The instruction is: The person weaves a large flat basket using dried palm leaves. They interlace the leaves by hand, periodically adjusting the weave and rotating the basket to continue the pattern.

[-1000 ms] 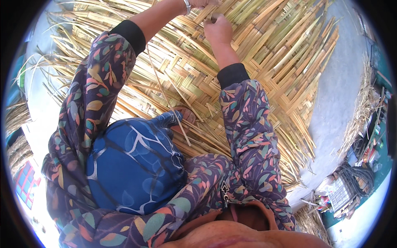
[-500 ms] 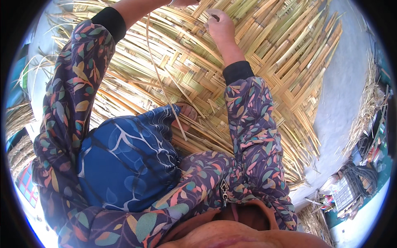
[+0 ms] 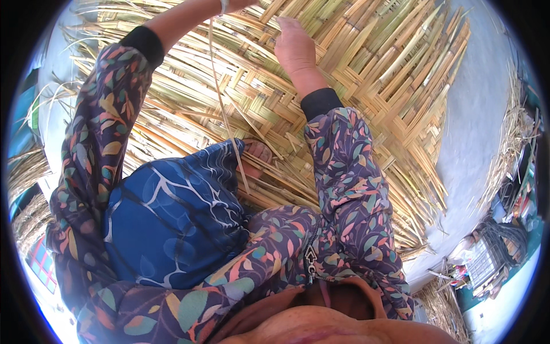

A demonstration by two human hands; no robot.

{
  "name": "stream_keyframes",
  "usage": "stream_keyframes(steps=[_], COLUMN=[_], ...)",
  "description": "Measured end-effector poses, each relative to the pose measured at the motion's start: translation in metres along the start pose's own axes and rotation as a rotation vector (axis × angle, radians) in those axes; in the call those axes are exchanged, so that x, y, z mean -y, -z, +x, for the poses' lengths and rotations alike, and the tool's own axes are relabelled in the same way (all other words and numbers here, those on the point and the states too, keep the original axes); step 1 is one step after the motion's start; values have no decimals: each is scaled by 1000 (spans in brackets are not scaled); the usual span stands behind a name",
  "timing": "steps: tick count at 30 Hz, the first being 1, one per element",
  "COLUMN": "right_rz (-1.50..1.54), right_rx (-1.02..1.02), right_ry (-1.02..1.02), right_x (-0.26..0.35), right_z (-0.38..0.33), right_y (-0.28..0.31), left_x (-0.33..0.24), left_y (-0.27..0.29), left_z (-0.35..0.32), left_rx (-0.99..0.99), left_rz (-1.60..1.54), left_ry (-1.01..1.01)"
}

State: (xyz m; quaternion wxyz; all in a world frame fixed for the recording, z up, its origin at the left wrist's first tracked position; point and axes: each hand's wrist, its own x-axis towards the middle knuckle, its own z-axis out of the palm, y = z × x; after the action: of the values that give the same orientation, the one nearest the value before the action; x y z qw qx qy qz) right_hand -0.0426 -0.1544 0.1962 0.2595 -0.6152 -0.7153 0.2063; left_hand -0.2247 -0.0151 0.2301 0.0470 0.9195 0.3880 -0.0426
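A large woven mat of split cane or bamboo strips [image 3: 366,126] spreads out in front of me, with loose strip ends along its sides. My right hand [image 3: 295,46] is low over the mat's far part, back upward and fingers curled under; what they hold is hidden. At the top edge lies my left hand [image 3: 239,4], mostly cut off, with a pale bangle at its wrist. One long thin loose strip [image 3: 222,103] runs from beneath that wrist down to my blue-clothed knee. Bare toes [image 3: 258,155] rest on the mat beside the knee.
Blue patterned cloth [image 3: 177,218] covers my bent leg. Grey floor [image 3: 472,132] borders the mat on the right. Dry straw [image 3: 507,137] lies along the far right, above a dark-draped crate [image 3: 487,258]. Bundles of straw [image 3: 28,183] stand at the left rim.
My right hand has shifted a little left, and its fingers have turned under. My left forearm has moved slightly, and the loose strip now hangs straighter near the knee.
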Motion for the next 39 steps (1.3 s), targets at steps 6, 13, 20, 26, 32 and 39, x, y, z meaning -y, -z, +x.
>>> stream_keyframes(steps=[6, 13, 20, 26, 32, 39], right_rz=[-160, 375, 871, 565, 192, -114], right_rx=[48, 117, 592, 527, 630, 447], right_ry=[241, 196, -276, -65, 31, -142], right_x=[5, 58, 111, 93, 51, -51], right_z=[-33, -92, -171, -169, -173, -185], right_y=[-6, 13, 1, 24, 73, 152], left_x=[11, 25, 49, 80, 189, 192], left_y=[20, -3, -37, -38, -35, 35], left_z=[-55, -74, -52, -61, -153, -217], left_rx=[-49, 119, -68, -426, -432, -785], left_rz=[-107, -239, -402, -1941, -2150, -2079], left_ry=[630, 844, 830, 1072, 772, 867])
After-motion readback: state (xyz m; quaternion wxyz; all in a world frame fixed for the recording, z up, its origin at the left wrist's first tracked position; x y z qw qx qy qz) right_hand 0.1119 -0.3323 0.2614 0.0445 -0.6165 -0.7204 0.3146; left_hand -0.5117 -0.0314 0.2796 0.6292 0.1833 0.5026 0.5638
